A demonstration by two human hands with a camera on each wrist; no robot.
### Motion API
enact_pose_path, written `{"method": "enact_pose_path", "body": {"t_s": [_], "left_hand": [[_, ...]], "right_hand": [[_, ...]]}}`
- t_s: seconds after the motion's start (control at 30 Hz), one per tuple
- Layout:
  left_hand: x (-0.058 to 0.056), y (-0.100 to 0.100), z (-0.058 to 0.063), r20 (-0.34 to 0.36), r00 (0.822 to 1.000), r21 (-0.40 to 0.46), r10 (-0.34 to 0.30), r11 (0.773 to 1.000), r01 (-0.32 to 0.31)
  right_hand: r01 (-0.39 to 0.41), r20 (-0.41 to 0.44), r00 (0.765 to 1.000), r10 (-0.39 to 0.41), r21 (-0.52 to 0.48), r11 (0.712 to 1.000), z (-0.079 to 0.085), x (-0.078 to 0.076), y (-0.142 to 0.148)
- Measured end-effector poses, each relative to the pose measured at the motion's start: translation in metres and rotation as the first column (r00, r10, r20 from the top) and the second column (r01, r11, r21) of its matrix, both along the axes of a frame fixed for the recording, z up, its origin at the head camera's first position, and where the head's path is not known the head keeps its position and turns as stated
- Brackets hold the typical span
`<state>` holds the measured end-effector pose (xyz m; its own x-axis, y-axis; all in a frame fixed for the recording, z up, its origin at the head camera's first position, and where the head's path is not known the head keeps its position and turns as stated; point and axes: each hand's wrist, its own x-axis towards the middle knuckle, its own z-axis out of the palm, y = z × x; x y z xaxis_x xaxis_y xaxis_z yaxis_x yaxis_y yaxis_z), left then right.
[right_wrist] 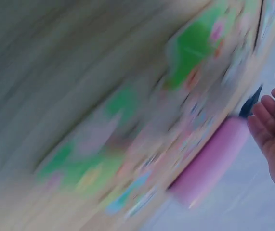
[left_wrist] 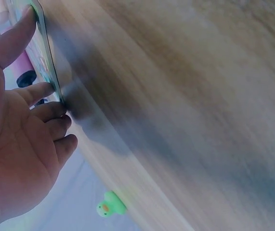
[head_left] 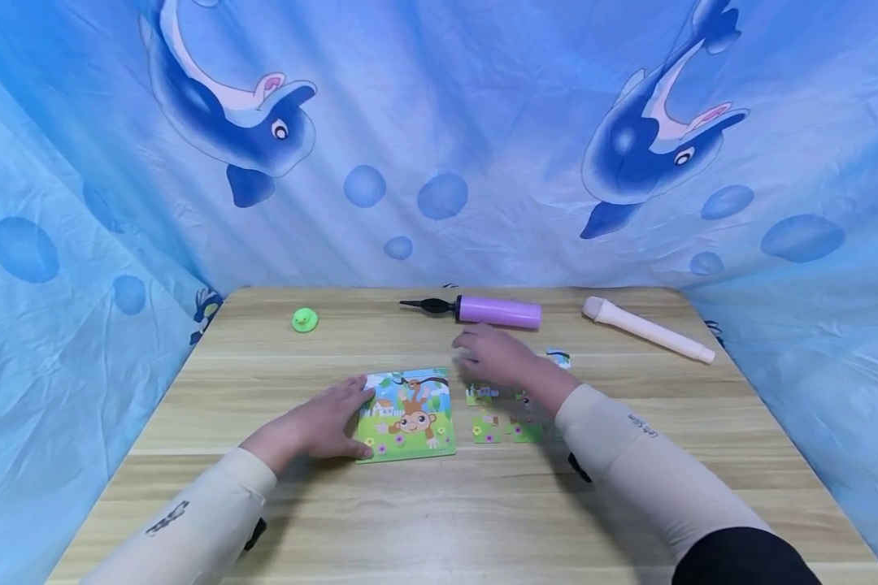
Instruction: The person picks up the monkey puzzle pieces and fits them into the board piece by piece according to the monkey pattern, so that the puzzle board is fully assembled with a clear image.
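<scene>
Purple pump (head_left: 499,312) bhd R hand (head_left: 499,356), relaxed; duck (head_left: 305,320) bhd L hand (head_left: 328,421), spread, touching puzzle (head_left: 408,418).

The table (head_left: 424,520) before you looks like wood or wood-print laminate, its streaky grain smooth and softly shiny in front. The board (head_left: 406,418) under your left hand (head_left: 329,418) has a smooth printed face; you cannot tell whether it is card or thin wood. The loose pieces (head_left: 486,430) carry similar print, too blurred in your right wrist view to judge their finish. Your pump (head_left: 499,312) appears to be smooth plastic with a faint sheen. The microphone (head_left: 651,329) looks like matt plastic, the duck (head_left: 305,320) smooth plastic or rubber. Your sleeves (head_left: 651,463) are matt cloth, lightly creased; the curtain (head_left: 512,97) is thin, wrinkled sheeting, slightly glossy.
</scene>
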<state>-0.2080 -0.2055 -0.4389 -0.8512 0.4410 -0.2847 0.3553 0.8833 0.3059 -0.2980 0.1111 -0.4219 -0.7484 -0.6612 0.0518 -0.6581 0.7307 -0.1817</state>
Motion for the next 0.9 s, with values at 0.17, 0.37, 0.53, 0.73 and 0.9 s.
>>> {"method": "enact_pose_path", "body": {"t_s": [0.17,0.37,0.53,0.73,0.9], "left_hand": [[0.002,-0.005,-0.001,-0.016,1.000,-0.007,0.006,1.000,-0.006],[0.004,-0.004,0.001,-0.010,1.000,0.004,0.001,1.000,-0.001],[0.004,-0.002,0.003,-0.006,1.000,-0.004,0.006,1.000,-0.006],[0.003,0.001,0.004,-0.001,1.000,-0.004,-0.002,1.000,0.002],[0.002,0.003,0.006,0.000,1.000,-0.013,-0.009,1.000,0.009]], "right_hand": [[0.079,0.066,0.995,-0.081,0.031,0.996,0.002,-0.012,0.038],[0.132,0.154,0.977,-0.146,0.099,0.986,-0.004,-0.017,0.072],[0.116,0.134,0.983,-0.129,0.102,0.988,-0.015,-0.019,0.083],[0.103,0.111,0.987,-0.115,0.109,0.989,-0.017,-0.020,0.085],[0.076,0.080,0.993,-0.086,0.118,0.990,-0.014,-0.019,0.083]]}}
